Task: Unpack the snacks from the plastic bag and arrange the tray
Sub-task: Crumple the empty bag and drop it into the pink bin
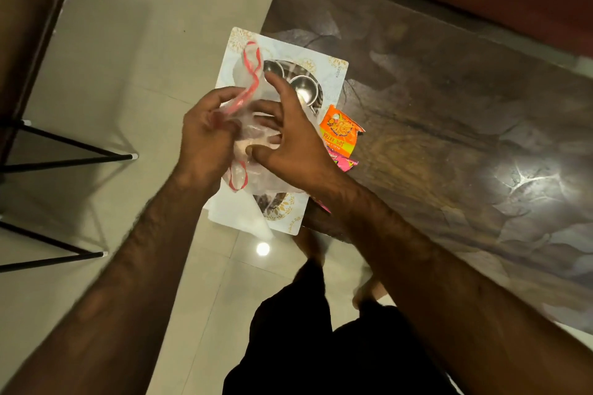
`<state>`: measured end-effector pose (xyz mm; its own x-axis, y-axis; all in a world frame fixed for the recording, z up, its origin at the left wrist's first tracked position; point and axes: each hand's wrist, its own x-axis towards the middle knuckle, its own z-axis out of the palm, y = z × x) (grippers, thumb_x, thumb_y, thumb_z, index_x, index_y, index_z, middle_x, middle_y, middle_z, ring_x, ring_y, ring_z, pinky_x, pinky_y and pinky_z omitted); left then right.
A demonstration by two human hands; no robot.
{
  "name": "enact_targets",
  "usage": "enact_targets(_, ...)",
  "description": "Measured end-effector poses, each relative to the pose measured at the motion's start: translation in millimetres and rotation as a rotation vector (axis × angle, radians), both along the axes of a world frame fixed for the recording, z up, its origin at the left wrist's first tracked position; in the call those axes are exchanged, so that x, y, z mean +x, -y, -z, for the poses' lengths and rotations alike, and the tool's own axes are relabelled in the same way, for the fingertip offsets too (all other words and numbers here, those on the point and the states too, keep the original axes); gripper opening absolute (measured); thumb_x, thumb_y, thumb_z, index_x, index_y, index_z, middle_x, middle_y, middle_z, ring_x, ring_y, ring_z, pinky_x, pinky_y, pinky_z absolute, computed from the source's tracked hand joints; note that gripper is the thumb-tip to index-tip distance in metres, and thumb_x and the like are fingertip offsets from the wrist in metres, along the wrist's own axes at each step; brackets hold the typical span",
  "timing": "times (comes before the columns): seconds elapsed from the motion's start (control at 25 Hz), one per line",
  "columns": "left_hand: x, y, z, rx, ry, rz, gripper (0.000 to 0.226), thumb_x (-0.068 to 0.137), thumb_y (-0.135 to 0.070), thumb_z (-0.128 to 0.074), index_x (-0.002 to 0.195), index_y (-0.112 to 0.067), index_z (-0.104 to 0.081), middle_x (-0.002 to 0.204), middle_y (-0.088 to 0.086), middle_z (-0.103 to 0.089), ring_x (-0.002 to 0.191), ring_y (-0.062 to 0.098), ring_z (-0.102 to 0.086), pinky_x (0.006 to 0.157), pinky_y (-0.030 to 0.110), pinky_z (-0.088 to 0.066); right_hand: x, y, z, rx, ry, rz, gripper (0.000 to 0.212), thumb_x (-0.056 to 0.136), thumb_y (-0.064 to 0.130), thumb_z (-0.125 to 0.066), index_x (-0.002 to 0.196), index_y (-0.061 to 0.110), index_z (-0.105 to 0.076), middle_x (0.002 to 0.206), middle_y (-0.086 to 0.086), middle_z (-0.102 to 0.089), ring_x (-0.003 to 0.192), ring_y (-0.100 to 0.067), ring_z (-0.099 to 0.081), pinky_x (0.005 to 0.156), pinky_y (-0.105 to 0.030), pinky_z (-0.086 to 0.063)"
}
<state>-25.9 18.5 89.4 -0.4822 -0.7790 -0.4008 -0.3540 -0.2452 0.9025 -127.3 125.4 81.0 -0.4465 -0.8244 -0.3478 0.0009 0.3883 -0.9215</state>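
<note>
Bag, mid-frame over the tray: left hand pinches its red-edged handle, right hand spreads wide against it. Orange packet lies right.

Both hands on plastic bag above tray; orange packet beside
</note>
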Motion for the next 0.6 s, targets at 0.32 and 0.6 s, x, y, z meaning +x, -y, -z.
enact_targets(0.32,-21,-16,-25,0.501,-0.150,-0.405,0.035,0.092,0.004,-0.041,0.071,-0.021,-0.057,0.056,-0.004,-0.060,0.042,0.011,-0.054,0.038,0.016,-0.040,-43,-50,-39,0.204,-0.178,0.157,0.107,0.079,0.058,-0.083,0.164,0.033,-0.023,0.168,0.006,-0.030,0.155,-0.014,-0.030,0.126,-0.041,-0.032)
enact_targets(0.6,-57,-100,-30,0.731,-0.253,-0.158,0.041,0.105,-0.032,-0.045,0.096,-0.021,-0.083,0.100,0.005,-0.081,0.092,0.017,-0.078,0.068,0.030,-0.062,-35,-66,-59,0.028,-0.111,0.209,0.063,0.084,0.050,-0.080,0.142,0.036,-0.059,0.147,0.011,-0.058,0.135,-0.006,-0.053,0.113,-0.030,-0.046)
